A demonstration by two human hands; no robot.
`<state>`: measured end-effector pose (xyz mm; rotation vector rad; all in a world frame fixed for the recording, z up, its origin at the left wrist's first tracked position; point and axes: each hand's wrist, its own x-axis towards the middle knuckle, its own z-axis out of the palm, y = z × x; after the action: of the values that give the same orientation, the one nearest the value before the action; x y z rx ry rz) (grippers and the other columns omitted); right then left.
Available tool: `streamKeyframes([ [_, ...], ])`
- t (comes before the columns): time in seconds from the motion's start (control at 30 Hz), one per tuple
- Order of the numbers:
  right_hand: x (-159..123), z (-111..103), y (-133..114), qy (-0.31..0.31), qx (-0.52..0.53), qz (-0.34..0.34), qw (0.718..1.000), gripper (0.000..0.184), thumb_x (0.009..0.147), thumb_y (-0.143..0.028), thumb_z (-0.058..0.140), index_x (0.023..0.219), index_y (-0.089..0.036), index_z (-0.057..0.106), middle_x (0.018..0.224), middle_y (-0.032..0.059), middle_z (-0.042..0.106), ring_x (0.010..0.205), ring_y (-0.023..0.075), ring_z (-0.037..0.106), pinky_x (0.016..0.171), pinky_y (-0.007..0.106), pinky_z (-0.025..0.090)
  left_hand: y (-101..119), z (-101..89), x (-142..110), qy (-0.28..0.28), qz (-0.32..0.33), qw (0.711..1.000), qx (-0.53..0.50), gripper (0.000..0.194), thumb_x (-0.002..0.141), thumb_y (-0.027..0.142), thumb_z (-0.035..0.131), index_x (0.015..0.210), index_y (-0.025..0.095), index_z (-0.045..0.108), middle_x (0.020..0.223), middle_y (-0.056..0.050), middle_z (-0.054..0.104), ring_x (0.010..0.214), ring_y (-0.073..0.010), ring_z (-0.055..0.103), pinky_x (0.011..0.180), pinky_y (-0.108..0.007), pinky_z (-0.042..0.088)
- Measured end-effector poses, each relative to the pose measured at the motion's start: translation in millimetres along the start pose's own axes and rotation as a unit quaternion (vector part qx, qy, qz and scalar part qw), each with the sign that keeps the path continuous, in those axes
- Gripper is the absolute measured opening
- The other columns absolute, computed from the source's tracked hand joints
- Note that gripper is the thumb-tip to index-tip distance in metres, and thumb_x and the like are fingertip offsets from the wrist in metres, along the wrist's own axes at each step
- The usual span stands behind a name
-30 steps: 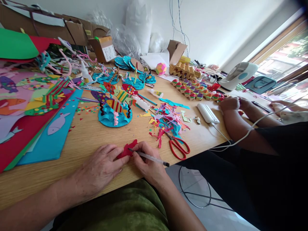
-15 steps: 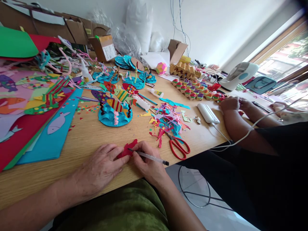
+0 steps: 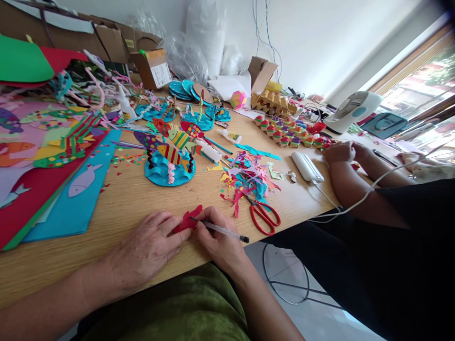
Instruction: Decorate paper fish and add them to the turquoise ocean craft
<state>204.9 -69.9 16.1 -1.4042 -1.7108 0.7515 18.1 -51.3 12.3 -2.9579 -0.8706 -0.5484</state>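
A small red paper cutout (image 3: 188, 219), shaped roughly like a fish, lies on the table near its front edge. The fingers of my left hand (image 3: 152, 241) rest on its left end and hold it down against the wood. Pinched in my right hand (image 3: 218, 237) is a pen (image 3: 229, 232) with a clear barrel and a black end, its tip on the red paper. Red-handled scissors (image 3: 265, 217) lie to the right of my right hand. Beyond them is a heap of coloured paper scraps (image 3: 250, 175).
A blue base with paper fish (image 3: 170, 173) stands ahead. Coloured sheets (image 3: 71, 208) are stacked at left. Glue bottles (image 3: 232, 137), a painted egg carton (image 3: 284, 132) and a white power bank (image 3: 306, 166) with a cable lie further off. Another person's forearms (image 3: 343, 173) rest at right.
Both hands, the pen and the red cutout hold almost the same place. The view has shifted very slightly.
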Motion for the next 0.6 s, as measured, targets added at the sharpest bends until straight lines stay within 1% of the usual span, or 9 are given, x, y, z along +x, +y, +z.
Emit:
streamKeyframes([
  [0.27,-0.7,-1.6,-1.7,0.004,0.012,0.004,1.000,0.009,0.077,-0.014,0.049,0.078,-0.020,0.056,0.066,-0.0021,0.058,0.057,0.0110,0.051,0.055,0.021,0.039,-0.8,1.3,0.0,0.004,0.004,1.000,0.006,0.027,0.089,0.015,0.046,0.111,0.021,0.060,0.099,-0.008,0.057,0.093,-0.0250,0.049,0.079,-0.042,0.049],
  [0.37,-1.2,-1.8,-0.5,0.010,0.012,0.009,1.000,0.007,0.076,-0.015,0.050,0.076,-0.019,0.055,0.064,-0.0024,0.057,0.056,0.0107,0.050,0.054,0.021,0.039,-1.5,2.8,-1.2,-0.001,0.002,1.000,0.001,0.028,0.088,0.015,0.046,0.112,0.021,0.059,0.100,-0.008,0.056,0.093,-0.0249,0.048,0.079,-0.042,0.048],
  [0.6,-0.5,-0.9,0.1,0.007,0.011,-0.008,1.000,0.008,0.075,-0.014,0.049,0.076,-0.019,0.055,0.064,-0.0024,0.057,0.058,0.0113,0.051,0.056,0.022,0.040,-2.3,4.4,-2.8,-0.014,0.000,1.000,-0.003,0.029,0.088,0.014,0.047,0.113,0.022,0.058,0.103,-0.009,0.055,0.095,-0.0262,0.047,0.081,-0.043,0.047],
])
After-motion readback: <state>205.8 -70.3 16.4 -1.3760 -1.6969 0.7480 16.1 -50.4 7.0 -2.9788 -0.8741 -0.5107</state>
